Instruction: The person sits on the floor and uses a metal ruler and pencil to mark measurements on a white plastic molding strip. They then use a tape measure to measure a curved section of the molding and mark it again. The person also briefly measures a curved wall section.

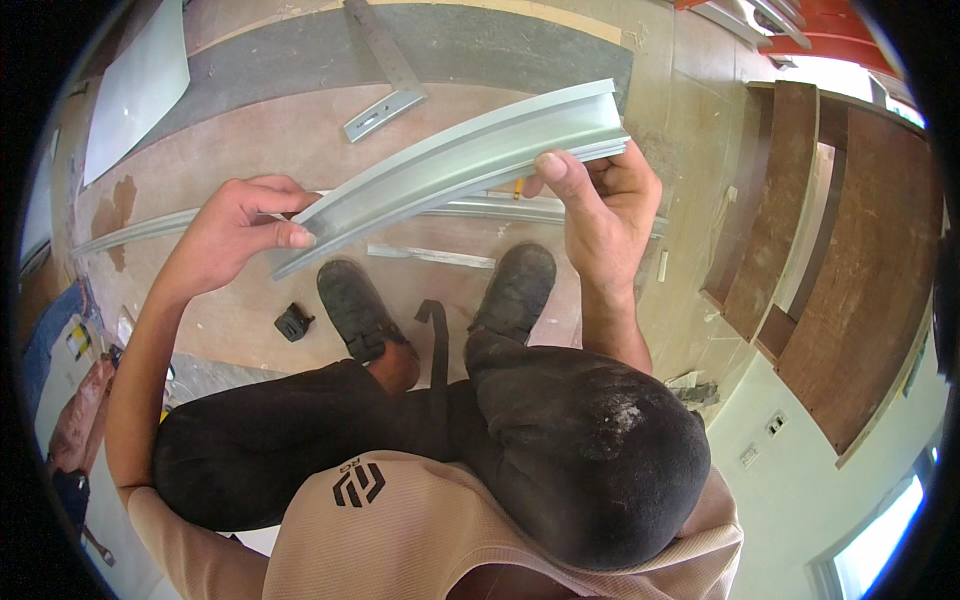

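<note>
A short metal channel profile is held up in front of me, slanting from lower left to upper right. My left hand pinches its left end between thumb and fingers. Near the right end, my right hand grips the lower edge, thumb in front and fingers behind. Behind the profile, a longer metal profile lies across the board on the floor, partly hidden. A metal try square lies beyond it. A thin metal strip rests between my shoes and the long profile.
A small black tool or case, its kind unclear, sits left of my left shoe. A white sheet lies at the upper left. Brown wooden panels stand on the right. Clothing-like cloth lies at the far left.
</note>
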